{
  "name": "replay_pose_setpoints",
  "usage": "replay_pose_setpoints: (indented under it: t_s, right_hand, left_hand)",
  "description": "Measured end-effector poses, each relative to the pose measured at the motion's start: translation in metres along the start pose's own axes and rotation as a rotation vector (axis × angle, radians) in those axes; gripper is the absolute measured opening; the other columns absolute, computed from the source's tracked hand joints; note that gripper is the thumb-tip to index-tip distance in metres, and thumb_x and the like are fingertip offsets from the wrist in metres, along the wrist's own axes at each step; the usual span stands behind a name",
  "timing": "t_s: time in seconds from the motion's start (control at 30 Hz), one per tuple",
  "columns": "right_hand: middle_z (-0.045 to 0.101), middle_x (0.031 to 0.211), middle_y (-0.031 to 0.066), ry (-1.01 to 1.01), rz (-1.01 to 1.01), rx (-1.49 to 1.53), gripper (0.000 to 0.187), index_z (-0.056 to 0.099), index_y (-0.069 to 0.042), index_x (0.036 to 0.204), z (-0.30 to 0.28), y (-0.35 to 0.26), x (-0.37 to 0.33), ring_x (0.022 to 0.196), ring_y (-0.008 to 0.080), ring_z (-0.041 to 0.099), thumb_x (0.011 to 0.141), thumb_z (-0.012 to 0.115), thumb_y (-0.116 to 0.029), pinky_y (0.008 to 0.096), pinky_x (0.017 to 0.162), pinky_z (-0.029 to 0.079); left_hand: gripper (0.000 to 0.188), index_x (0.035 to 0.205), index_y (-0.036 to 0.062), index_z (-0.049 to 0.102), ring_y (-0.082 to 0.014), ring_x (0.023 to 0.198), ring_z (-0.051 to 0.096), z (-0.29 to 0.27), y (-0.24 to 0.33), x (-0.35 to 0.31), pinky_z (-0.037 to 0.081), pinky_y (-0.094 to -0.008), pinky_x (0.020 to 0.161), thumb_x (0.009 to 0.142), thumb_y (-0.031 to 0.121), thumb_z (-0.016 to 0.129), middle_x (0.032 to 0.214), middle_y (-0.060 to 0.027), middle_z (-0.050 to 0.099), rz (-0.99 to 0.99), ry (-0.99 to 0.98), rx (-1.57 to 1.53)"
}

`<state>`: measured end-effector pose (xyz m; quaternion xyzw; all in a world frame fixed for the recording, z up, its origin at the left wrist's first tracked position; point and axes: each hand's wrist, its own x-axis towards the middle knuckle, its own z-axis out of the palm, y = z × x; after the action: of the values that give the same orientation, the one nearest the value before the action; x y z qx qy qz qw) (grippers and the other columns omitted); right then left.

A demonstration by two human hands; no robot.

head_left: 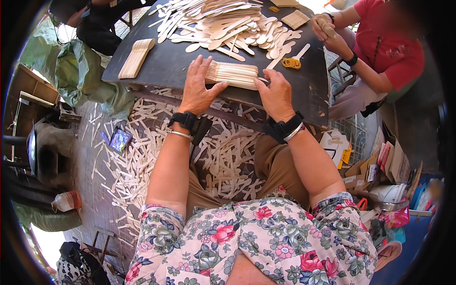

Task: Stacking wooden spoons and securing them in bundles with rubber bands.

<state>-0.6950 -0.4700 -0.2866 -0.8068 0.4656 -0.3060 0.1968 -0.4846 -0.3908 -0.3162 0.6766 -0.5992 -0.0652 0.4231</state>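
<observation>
A neat row of pale wooden spoons stands on edge near the front of the dark table. My left hand grips its left end, fingers at the far side and thumb along the near side. At the right end, my right hand presses with thumb and fingers, so the row sits between both hands. Just beyond it spreads a big loose pile of wooden spoons. Yellow rubber bands lie right of the row, with a spoon across them.
Another stack of spoons lies at the table's left, and a smaller stack far right. A person in a red shirt sits at the right, holding a spoon bundle. Many spoons litter the floor; cardboard boxes stand right.
</observation>
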Motion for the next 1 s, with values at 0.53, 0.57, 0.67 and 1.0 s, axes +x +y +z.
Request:
replay_pose_setpoints:
  t_s: [0.53,0.57,0.67,1.0]
  right_hand:
    - [0.065,0.103,0.0197,-0.273,-0.264,-0.28,0.039,0.064,0.0,0.106,-0.018,-0.03,0.043,0.099,0.0359,0.061,0.085,0.065,-0.033,0.042,0.087,0.048]
    - [0.065,0.102,0.0199,-0.272,-0.293,-0.308,0.037,0.065,0.0,0.104,-0.019,-0.03,0.059,0.097,0.036,0.062,0.085,0.065,-0.032,0.0422,0.086,0.048]
    - [0.064,0.101,0.0179,-0.228,-0.399,-0.398,0.026,0.065,-0.001,0.099,-0.009,-0.025,0.109,0.098,0.0348,0.062,0.088,0.06,-0.025,0.0428,0.086,0.049]
    - [0.065,0.107,0.0095,-0.204,-0.606,-0.736,0.018,0.069,-0.011,0.098,0.058,-0.024,0.193,0.107,0.0283,0.059,0.087,0.054,-0.013,0.0398,0.088,0.05]
  left_hand:
    - [0.059,0.133,0.0087,0.052,-0.0416,0.135,0.032,-0.011,-0.003,-0.012,0.029,-0.0437,0.111,0.081,0.027,0.071,0.145,-0.026,0.034,0.002,0.005,0.023]
    - [0.06,0.134,0.0091,0.051,-0.0406,0.135,0.033,-0.01,-0.001,-0.013,0.031,-0.0431,0.11,0.081,0.029,0.071,0.146,-0.0256,0.033,-0.003,0.011,0.056]
    - [0.06,0.132,0.0074,0.052,-0.0418,0.133,0.034,-0.008,0.012,-0.012,0.032,-0.0443,0.109,0.079,0.028,0.072,0.143,-0.0275,0.035,-0.007,0.042,0.057]
    - [0.057,0.128,0.0045,0.053,-0.0423,0.128,0.04,-0.027,0.015,-0.014,0.035,-0.0449,0.106,0.079,0.026,0.073,0.139,-0.028,0.039,-0.067,0.053,0.032]
